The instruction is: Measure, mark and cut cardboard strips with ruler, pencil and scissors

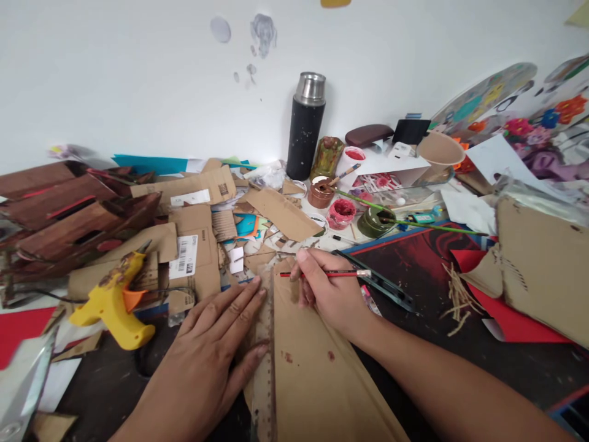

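A long piece of brown cardboard lies before me, marked with a few reddish-brown smudges. Along its left edge runs a clear ruler. My left hand presses flat on the ruler, fingers stretched out and pointing away from me. Pinched in my right hand is a red and black pencil; its tip points left, close to the ruler's edge near the cardboard's far end. A dark utility knife lies just right of my right hand.
A yellow glue gun lies at left beside cardboard scraps, with scissors nearer me. Open paint jars and a black thermos stand at the back. Brown painted cardboard shapes fill the far left.
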The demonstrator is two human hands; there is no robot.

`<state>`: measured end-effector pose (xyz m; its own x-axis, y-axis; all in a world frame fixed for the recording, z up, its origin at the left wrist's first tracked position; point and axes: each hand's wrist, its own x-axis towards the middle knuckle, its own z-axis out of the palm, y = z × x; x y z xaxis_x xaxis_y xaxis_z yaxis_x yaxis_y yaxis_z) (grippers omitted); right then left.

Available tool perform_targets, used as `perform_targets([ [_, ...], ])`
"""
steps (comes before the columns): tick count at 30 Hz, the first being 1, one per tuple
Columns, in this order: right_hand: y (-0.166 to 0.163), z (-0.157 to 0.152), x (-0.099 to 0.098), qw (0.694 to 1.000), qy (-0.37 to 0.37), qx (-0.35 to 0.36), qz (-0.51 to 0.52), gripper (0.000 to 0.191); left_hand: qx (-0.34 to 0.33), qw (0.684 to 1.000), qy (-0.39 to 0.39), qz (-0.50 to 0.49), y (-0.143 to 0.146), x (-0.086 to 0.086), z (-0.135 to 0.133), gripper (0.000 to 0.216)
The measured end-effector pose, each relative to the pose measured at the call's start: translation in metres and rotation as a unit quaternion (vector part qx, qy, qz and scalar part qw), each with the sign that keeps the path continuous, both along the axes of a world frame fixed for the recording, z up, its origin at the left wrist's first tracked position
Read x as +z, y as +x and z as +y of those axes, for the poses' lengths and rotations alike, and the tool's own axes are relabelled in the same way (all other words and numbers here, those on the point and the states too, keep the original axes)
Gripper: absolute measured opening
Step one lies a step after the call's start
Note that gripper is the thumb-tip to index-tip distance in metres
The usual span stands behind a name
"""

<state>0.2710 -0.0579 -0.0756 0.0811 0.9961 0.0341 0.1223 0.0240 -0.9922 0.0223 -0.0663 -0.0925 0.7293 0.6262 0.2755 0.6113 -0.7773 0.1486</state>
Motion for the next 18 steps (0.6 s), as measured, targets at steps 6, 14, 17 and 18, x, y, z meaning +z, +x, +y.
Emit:
perform_targets([
  [6,0.0005,-0.0017,0.0019,0.999,0.015,0.004,-0.045,0.051,0.0,1.0,0.008,0.004,0.0017,0.0017,-0.0003,0.059],
  [14,0.0002,-0.0009,0.0001,0.996,0.059,0.015,-0.072,0.045,-0.006,1.0,0.02,0.008,0.0023,0.0007,0.0001,0.058],
  [17,0.0008,-0.0002,0.0009,0.993,0.069,0.021,-0.095,0.044,-0.006,1.0,0.023,0.007,0.0022,0.0014,0.0007,0.058],
  [18,0.001,-0.0001,0.0013,0.993,0.068,0.022,-0.098,0.043,-0.006,1.0,0.025,0.006,0.0022,0.0016,0.0007,0.058],
])
